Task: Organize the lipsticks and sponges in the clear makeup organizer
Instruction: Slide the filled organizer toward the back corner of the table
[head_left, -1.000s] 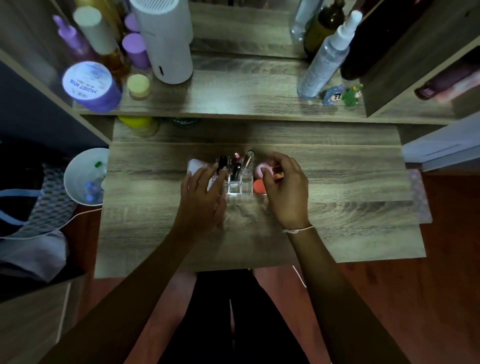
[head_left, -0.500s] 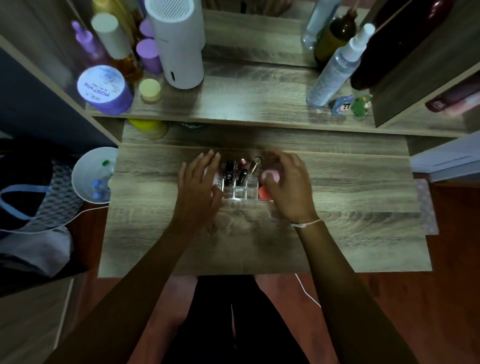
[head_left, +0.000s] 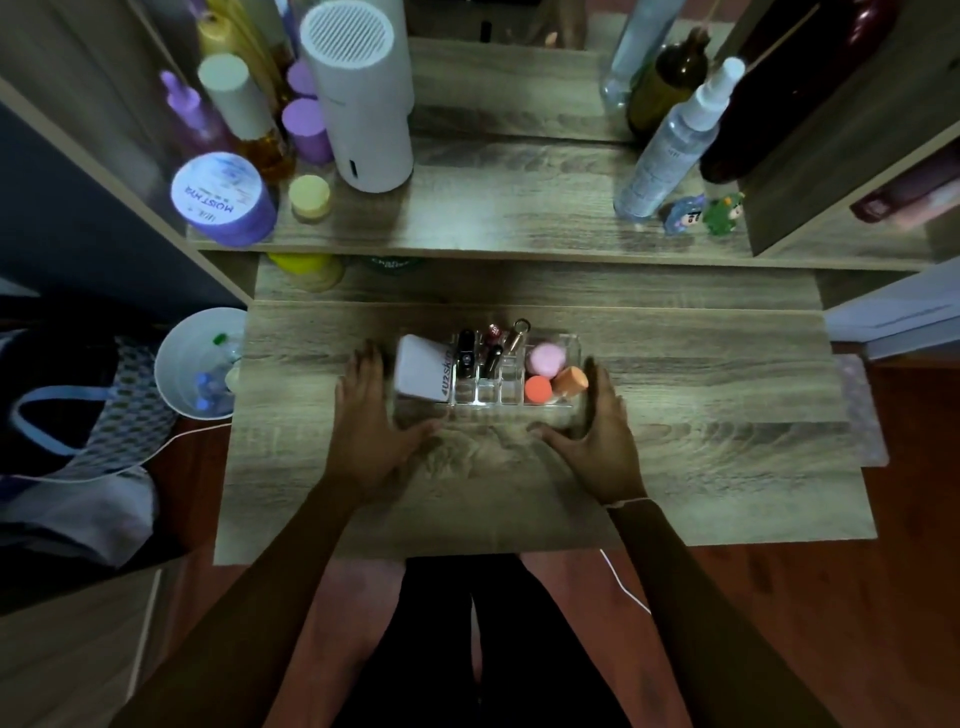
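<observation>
Our left hand (head_left: 370, 421) and right hand (head_left: 597, 431) lie spread-fingered, holding nothing, flanking the clear acrylic makeup organizer (head_left: 488, 371) on the wood-grain desk (head_left: 675, 441); whether they touch it is unclear.

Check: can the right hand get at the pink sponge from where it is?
Probably yes. The right hand is open beside the clear organizer, and the pink sponge sits exposed on top, nothing covering it.

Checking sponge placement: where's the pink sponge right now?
Head view: the pink sponge sits in the clear organizer's right compartment, behind two orange sponges.
</observation>
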